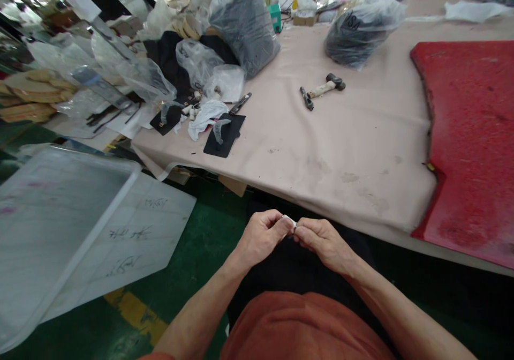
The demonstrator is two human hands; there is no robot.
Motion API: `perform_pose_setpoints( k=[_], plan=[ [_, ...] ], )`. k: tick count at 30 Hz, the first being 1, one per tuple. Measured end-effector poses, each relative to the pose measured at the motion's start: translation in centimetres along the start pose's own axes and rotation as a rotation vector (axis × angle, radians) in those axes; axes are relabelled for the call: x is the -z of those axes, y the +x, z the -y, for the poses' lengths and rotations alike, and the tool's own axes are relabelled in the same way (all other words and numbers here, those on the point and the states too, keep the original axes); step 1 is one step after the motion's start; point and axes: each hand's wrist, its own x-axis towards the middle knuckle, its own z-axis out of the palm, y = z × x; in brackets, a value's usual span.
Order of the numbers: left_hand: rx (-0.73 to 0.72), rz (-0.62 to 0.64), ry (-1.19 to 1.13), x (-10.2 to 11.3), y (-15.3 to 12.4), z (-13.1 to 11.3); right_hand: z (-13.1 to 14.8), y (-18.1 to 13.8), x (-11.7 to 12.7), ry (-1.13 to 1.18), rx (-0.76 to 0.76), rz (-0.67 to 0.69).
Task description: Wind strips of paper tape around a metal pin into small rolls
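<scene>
Close to my body, just below the table's front edge, a small white piece [288,219] is pinched between my hands. My left hand [260,238] is closed, its thumb and index finger gripping the piece. Meeting it at the piece's right end, my right hand [324,242] is closed too, its fingertips pressed together. The fingers cover much of the piece, and I cannot make out its kind.
On the covered table [281,167] lie a hammer [326,88], a dark hand tool [307,98] and a black card [225,135]. Stuffed plastic bags [247,28] stand behind. A red board [474,145] is at right, a large white bin [152,226] at left.
</scene>
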Motion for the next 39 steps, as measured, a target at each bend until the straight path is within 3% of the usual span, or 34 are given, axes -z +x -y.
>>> perform_pose_setpoints(
  k=[6, 13, 20, 24, 27, 33, 39],
  plan=[
    [0.047, 0.031, -0.155, -0.9, -0.6, 1.3, -0.2, 0.0, 0.0, 0.123, 0.011, 0.013],
    [0.103, 0.107, -0.085, -0.3, -1.2, 0.5, -1.0, -0.3, -0.4, 0.148, 0.0, -0.092],
    [0.15, 0.121, -0.038, -0.3, -1.4, 0.1, -0.4, -0.5, -2.0, 0.478, -0.185, -0.183],
    [0.157, 0.114, -0.001, -0.3, -1.5, -0.3, -0.4, -0.4, -2.4, 0.513, -0.206, -0.226],
    [0.173, 0.105, -0.003, -0.5, -1.5, -0.5, -0.8, -0.5, -2.4, 0.367, -0.124, -0.275],
    [0.145, 0.086, -0.038, -0.7, -1.6, 0.2, -1.2, -0.8, -2.3, -0.305, 0.1, -0.42],
    [0.153, 0.054, -0.092, -1.0, -1.7, 1.7, -1.3, -0.5, -2.3, -0.552, 0.23, -0.442]
  ],
)
